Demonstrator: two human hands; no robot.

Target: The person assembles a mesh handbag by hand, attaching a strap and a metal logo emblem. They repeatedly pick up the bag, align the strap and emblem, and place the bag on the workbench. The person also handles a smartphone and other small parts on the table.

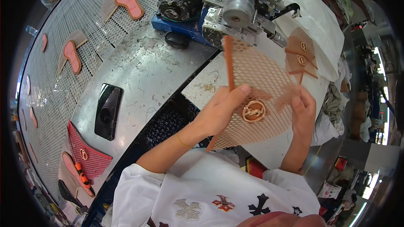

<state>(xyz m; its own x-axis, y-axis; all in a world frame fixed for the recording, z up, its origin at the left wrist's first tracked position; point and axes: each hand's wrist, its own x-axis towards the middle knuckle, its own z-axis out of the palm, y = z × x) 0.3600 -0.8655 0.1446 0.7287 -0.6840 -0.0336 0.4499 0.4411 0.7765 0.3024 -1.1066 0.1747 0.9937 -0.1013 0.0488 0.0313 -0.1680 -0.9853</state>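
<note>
A tan mesh shoe-upper piece (pixel 261 69) is held up in front of me, below the machine. It has a solid brown edge strip on its left and a round gold-coloured emblem (pixel 253 111) on its lower half. My left hand (pixel 223 107) grips the piece at its left side, thumb on top and the other fingers hidden behind. At the right edge, my right hand (pixel 304 107) has its fingers closed on the mesh, slightly blurred. Similar mesh pieces with round emblems (pixel 301 54) lie on the white surface beyond my right hand.
A metal machine (pixel 237 12) on a blue base stands ahead. Left of me, a black phone (pixel 108 111) rests on the metal table (pixel 139 67). Pink sole pieces (pixel 72 56) lie on the mesh belt (pixel 46 101). A red mesh piece (pixel 90 157) and an orange-and-black tool (pixel 82 174) sit lower left.
</note>
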